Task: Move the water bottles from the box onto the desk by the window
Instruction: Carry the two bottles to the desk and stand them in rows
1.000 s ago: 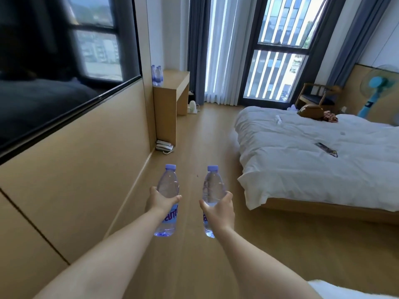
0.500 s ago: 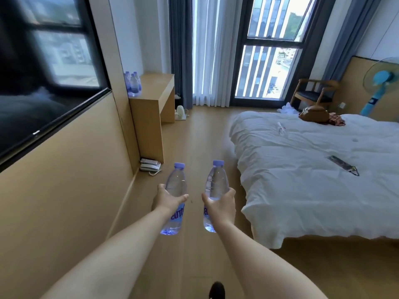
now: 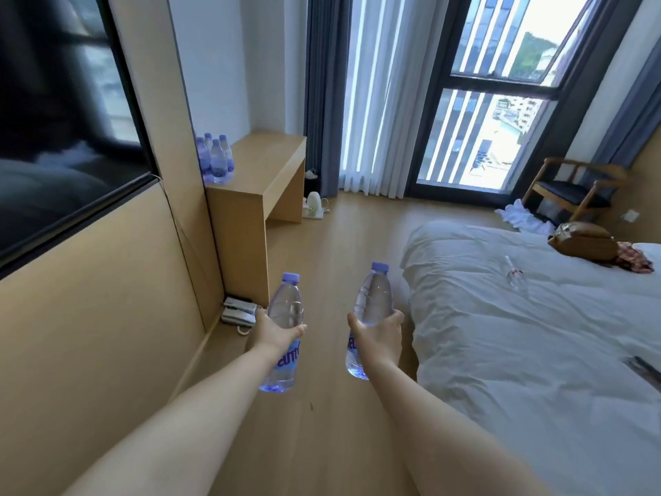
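Between wall and bed: left hand [image 3: 275,332] grips 1 bottle [image 3: 284,331]; right hand [image 3: 379,334] grips another [image 3: 372,302].
Risk: knocking the desk [image 3: 264,173] cluster [image 3: 214,161] over (crowded corner).

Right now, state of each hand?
Left hand: holding a water bottle.
Right hand: holding another water bottle.

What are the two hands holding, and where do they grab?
Each hand holds a water bottle around its middle: the left hand one bottle, the right hand another bottle.
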A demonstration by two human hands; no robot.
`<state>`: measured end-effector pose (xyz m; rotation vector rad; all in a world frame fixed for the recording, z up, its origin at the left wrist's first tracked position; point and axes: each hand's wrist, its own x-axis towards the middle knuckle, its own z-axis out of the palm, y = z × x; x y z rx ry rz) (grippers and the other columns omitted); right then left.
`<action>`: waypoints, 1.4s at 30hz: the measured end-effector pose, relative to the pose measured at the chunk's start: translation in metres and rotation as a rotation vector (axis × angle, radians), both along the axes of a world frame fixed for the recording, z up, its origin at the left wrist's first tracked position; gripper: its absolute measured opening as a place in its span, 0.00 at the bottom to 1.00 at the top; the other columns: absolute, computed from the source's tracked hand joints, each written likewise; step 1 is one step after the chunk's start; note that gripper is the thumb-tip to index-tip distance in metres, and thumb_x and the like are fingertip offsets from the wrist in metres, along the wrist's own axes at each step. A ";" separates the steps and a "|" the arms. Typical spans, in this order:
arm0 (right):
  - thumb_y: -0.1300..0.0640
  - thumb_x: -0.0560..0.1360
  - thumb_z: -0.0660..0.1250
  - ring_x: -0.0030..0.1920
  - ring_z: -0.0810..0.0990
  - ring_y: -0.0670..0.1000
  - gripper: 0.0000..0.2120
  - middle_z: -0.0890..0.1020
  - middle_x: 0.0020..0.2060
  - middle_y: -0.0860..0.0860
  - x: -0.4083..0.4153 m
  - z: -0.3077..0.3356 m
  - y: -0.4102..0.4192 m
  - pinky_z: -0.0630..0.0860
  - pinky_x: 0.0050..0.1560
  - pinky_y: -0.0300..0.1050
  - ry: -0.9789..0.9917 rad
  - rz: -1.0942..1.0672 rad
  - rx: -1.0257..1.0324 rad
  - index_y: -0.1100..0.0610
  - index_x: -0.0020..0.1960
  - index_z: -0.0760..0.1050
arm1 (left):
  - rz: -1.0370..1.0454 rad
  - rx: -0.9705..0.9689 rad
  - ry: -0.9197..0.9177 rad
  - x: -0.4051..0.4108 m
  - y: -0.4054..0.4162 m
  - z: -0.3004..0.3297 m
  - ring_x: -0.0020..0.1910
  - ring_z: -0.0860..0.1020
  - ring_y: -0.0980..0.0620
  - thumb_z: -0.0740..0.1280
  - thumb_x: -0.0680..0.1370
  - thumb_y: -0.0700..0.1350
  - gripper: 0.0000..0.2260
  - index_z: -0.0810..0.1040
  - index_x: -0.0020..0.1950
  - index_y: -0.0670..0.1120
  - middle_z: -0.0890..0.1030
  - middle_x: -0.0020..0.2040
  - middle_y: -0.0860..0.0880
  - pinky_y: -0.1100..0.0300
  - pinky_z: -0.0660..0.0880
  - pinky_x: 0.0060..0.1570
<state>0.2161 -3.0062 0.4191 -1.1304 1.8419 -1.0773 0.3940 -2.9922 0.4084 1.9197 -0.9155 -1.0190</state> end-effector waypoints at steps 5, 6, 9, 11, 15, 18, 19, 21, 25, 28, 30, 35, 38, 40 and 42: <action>0.46 0.69 0.73 0.51 0.79 0.55 0.31 0.75 0.58 0.52 0.023 -0.012 -0.118 0.76 0.52 0.50 0.038 0.034 0.007 0.57 0.64 0.63 | -0.015 -0.036 -0.037 0.012 -0.123 0.004 0.53 0.77 0.43 0.76 0.69 0.50 0.30 0.65 0.63 0.41 0.77 0.55 0.43 0.55 0.72 0.49; 0.46 0.69 0.73 0.52 0.79 0.55 0.31 0.75 0.58 0.53 0.029 -0.015 -0.145 0.76 0.54 0.51 0.041 0.035 0.006 0.57 0.64 0.63 | -0.027 -0.052 -0.033 0.016 -0.152 0.004 0.52 0.77 0.43 0.76 0.70 0.50 0.30 0.65 0.64 0.41 0.76 0.54 0.43 0.56 0.71 0.48; 0.46 0.69 0.73 0.54 0.79 0.56 0.32 0.75 0.59 0.54 0.047 -0.015 -0.229 0.76 0.54 0.51 0.025 0.027 0.019 0.58 0.64 0.63 | -0.046 -0.060 0.010 0.033 -0.239 0.009 0.53 0.75 0.43 0.76 0.70 0.48 0.31 0.64 0.65 0.40 0.76 0.58 0.42 0.56 0.69 0.48; 0.46 0.69 0.73 0.55 0.78 0.57 0.33 0.75 0.60 0.54 0.058 -0.006 -0.281 0.75 0.53 0.50 0.012 0.008 0.019 0.59 0.65 0.63 | -0.051 -0.062 0.010 0.045 -0.293 0.018 0.51 0.74 0.44 0.76 0.71 0.47 0.31 0.63 0.65 0.40 0.76 0.59 0.42 0.56 0.69 0.49; 0.46 0.69 0.73 0.53 0.79 0.57 0.32 0.76 0.58 0.54 0.070 0.011 -0.375 0.73 0.48 0.47 0.004 -0.003 0.018 0.59 0.64 0.62 | -0.067 -0.066 -0.016 0.056 -0.388 0.038 0.47 0.73 0.46 0.75 0.71 0.50 0.31 0.62 0.66 0.42 0.75 0.54 0.44 0.55 0.70 0.46; 0.46 0.69 0.73 0.52 0.79 0.57 0.33 0.75 0.59 0.55 0.073 0.008 -0.435 0.74 0.48 0.48 -0.009 0.005 0.028 0.59 0.65 0.61 | -0.108 -0.049 -0.030 0.057 -0.447 0.036 0.49 0.76 0.45 0.75 0.70 0.52 0.30 0.62 0.64 0.45 0.75 0.52 0.46 0.53 0.73 0.46; 0.47 0.69 0.73 0.52 0.78 0.57 0.33 0.75 0.59 0.55 0.074 0.005 -0.456 0.74 0.48 0.48 -0.026 -0.005 0.041 0.59 0.65 0.61 | -0.117 -0.042 -0.025 0.058 -0.468 0.033 0.50 0.76 0.45 0.75 0.70 0.52 0.30 0.62 0.64 0.45 0.76 0.53 0.45 0.53 0.74 0.48; 0.48 0.70 0.73 0.52 0.78 0.57 0.33 0.75 0.60 0.56 0.074 -0.004 -0.497 0.73 0.48 0.47 -0.062 -0.010 0.070 0.60 0.66 0.61 | -0.134 -0.023 -0.004 0.061 -0.508 0.023 0.52 0.77 0.44 0.75 0.69 0.53 0.30 0.63 0.63 0.47 0.76 0.55 0.45 0.50 0.75 0.51; 0.47 0.69 0.73 0.50 0.78 0.56 0.33 0.75 0.59 0.55 0.067 -0.027 -0.591 0.72 0.46 0.46 -0.079 0.062 0.083 0.59 0.65 0.60 | -0.120 0.005 0.054 0.059 -0.595 0.007 0.53 0.77 0.45 0.76 0.70 0.50 0.31 0.63 0.65 0.45 0.76 0.57 0.44 0.51 0.75 0.52; 0.48 0.68 0.74 0.50 0.79 0.57 0.31 0.77 0.56 0.55 0.058 -0.030 -0.667 0.73 0.46 0.46 -0.087 0.124 0.070 0.58 0.62 0.61 | -0.102 0.015 0.080 0.053 -0.664 0.008 0.50 0.75 0.46 0.76 0.70 0.48 0.33 0.62 0.67 0.44 0.75 0.56 0.45 0.54 0.72 0.49; 0.48 0.69 0.75 0.50 0.79 0.56 0.31 0.77 0.55 0.54 0.055 -0.023 -0.714 0.73 0.46 0.46 -0.067 0.162 0.075 0.58 0.62 0.62 | -0.093 0.033 0.096 0.056 -0.706 0.009 0.51 0.76 0.46 0.76 0.69 0.48 0.34 0.62 0.68 0.44 0.76 0.57 0.45 0.54 0.73 0.49; 0.48 0.69 0.75 0.53 0.79 0.56 0.35 0.76 0.59 0.53 0.069 -0.002 -0.815 0.72 0.47 0.46 -0.035 0.267 0.034 0.57 0.68 0.61 | -0.025 0.040 0.147 0.074 -0.784 0.019 0.52 0.79 0.46 0.78 0.67 0.49 0.33 0.65 0.66 0.46 0.79 0.56 0.46 0.54 0.74 0.51; 0.46 0.69 0.74 0.57 0.78 0.55 0.40 0.75 0.62 0.51 0.089 -0.005 -0.857 0.73 0.53 0.47 -0.038 0.360 0.022 0.53 0.73 0.56 | 0.013 0.060 0.163 0.099 -0.823 0.011 0.49 0.81 0.47 0.79 0.59 0.55 0.37 0.69 0.63 0.46 0.82 0.52 0.47 0.50 0.77 0.54; 0.44 0.69 0.74 0.57 0.78 0.54 0.40 0.77 0.61 0.51 0.106 -0.011 -0.885 0.75 0.55 0.49 -0.046 0.414 0.053 0.52 0.73 0.57 | 0.029 0.076 0.177 0.121 -0.851 -0.002 0.48 0.83 0.47 0.79 0.54 0.57 0.40 0.72 0.62 0.46 0.83 0.50 0.47 0.47 0.78 0.54; 0.41 0.69 0.72 0.56 0.79 0.54 0.39 0.77 0.59 0.50 0.126 -0.019 -0.914 0.76 0.55 0.51 -0.054 0.459 0.098 0.51 0.72 0.57 | 0.049 0.081 0.209 0.141 -0.879 -0.011 0.48 0.83 0.46 0.78 0.54 0.57 0.38 0.70 0.61 0.48 0.82 0.51 0.46 0.48 0.79 0.53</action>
